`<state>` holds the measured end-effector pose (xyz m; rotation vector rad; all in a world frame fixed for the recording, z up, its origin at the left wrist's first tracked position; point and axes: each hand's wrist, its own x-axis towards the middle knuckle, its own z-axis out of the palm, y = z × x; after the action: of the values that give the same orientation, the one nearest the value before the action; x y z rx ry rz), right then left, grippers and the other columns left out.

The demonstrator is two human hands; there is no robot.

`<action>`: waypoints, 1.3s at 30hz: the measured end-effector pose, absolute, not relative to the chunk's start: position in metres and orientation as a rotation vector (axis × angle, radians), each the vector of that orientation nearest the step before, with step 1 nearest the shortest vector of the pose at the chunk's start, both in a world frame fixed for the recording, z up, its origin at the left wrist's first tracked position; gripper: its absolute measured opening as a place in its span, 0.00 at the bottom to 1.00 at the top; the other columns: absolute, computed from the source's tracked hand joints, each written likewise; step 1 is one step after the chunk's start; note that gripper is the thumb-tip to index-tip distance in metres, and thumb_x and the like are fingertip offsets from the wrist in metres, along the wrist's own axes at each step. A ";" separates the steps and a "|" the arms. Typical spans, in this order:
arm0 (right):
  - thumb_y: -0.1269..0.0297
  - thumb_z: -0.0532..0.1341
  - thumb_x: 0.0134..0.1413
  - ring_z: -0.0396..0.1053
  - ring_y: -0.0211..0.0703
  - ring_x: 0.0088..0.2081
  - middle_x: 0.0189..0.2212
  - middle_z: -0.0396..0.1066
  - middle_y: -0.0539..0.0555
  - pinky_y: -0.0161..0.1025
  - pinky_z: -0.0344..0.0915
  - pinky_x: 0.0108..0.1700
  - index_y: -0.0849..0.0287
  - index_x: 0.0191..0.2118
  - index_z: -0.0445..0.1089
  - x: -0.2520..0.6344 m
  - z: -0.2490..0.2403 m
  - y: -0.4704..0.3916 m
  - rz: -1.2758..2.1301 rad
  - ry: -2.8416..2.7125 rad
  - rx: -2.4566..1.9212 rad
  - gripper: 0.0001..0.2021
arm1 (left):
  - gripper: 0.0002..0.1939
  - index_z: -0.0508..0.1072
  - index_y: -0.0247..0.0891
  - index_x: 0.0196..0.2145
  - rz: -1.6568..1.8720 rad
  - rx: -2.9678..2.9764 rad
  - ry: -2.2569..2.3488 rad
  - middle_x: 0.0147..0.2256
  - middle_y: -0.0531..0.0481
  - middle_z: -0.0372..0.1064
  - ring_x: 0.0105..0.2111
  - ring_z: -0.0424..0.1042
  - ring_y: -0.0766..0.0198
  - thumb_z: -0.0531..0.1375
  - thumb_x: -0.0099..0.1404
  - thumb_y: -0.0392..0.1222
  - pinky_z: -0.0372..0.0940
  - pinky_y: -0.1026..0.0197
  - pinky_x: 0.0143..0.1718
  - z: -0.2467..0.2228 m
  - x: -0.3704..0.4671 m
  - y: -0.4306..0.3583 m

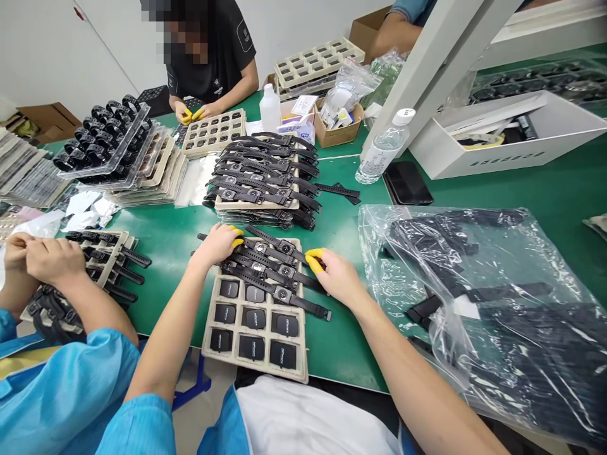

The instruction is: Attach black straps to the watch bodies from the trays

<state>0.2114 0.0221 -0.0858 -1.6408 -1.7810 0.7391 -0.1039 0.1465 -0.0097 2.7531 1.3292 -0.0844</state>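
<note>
1. The left hand (pixel 215 245), wearing yellow finger covers, is hovering over or touching the upper left of a beige, moulded tray with square compartments (pixel 302 344); its grip is looking narrow, but whether it is holding a strap, one cannot tell.
2. The right hand (pixel 337 277), also in yellow finger covers, is reaching the strap end of one of the black watches with rounded-square cases (pixel 286 272) at the tray's upper right; this grip is narrow, and one cannot tell whether it is pinching firmly.
3. These watches are lying across the tray's upper part, backs up, straps overhanging its sides.
4. Nine black, square pieces with pale lettering (pixel 251 347) are sitting in the lower compartments.
5. The tray is resting on the glossy green surface (pixel 341 218), near its edge.
6. Behind it, a stack of trays bearing black strapped watches (pixel 258 205) is standing.
7. To the right, a clear plastic bag of black straps (pixel 478 309) is lying.
8. At left, a co-worker's bare hands (pixel 57 260) are meeting above another watch-laden tray.
</note>
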 end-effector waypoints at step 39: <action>0.72 0.57 0.70 0.75 0.56 0.50 0.42 0.79 0.57 0.64 0.64 0.61 0.54 0.47 0.71 0.225 -0.046 0.006 0.300 -1.966 -1.003 0.08 | 0.18 0.72 0.39 0.51 0.336 2.960 0.908 0.44 0.46 0.77 0.46 0.73 0.56 0.51 0.68 0.27 0.48 0.34 0.74 0.096 -0.031 0.047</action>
<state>0.2250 0.0058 -0.0458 -1.0026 -1.9662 0.2998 -0.0311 0.0469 0.0962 2.9601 0.9084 0.3362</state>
